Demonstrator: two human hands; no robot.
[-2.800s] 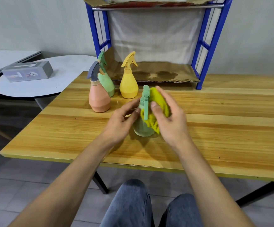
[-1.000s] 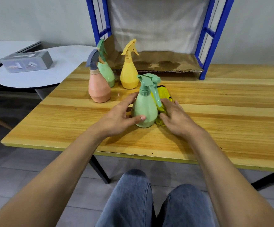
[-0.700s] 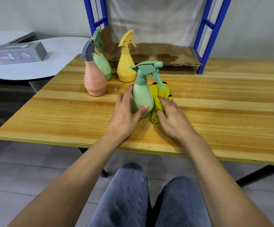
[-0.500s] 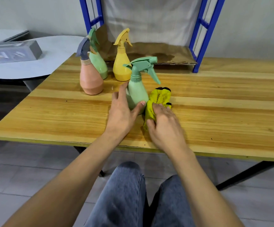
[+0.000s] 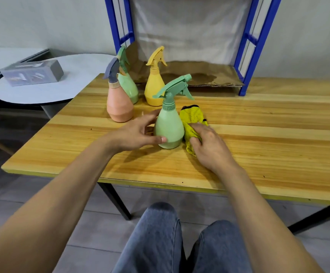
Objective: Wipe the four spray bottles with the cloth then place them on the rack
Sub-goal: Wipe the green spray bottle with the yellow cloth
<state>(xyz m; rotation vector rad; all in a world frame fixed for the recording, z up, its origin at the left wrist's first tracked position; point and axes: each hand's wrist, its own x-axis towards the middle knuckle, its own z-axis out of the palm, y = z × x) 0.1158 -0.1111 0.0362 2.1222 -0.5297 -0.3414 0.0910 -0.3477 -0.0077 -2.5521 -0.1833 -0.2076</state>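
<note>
A pale green spray bottle (image 5: 169, 125) stands upright on the wooden table (image 5: 258, 146). My left hand (image 5: 138, 133) cups its left side, thumb across the front. A yellow cloth (image 5: 192, 120) lies just right of the bottle, and my right hand (image 5: 209, 146) presses on its near end with fingers curled into it. Behind stand a pink bottle with a grey trigger (image 5: 118, 103), a second green bottle (image 5: 128, 85) and a yellow bottle (image 5: 154, 83). The blue rack (image 5: 256, 46) rises at the table's back, its lowest shelf lined with brown cardboard (image 5: 205, 76).
A round white side table (image 5: 48, 89) with a grey box (image 5: 32, 72) on it stands to the left. My knees in jeans (image 5: 160, 239) sit below the table's near edge. Bare wood stretches to the right.
The green bottle, tipped and wrapped in the cloth before, now stands upright on the table. The cloth has come off it and lies beside it under my right hand.
</note>
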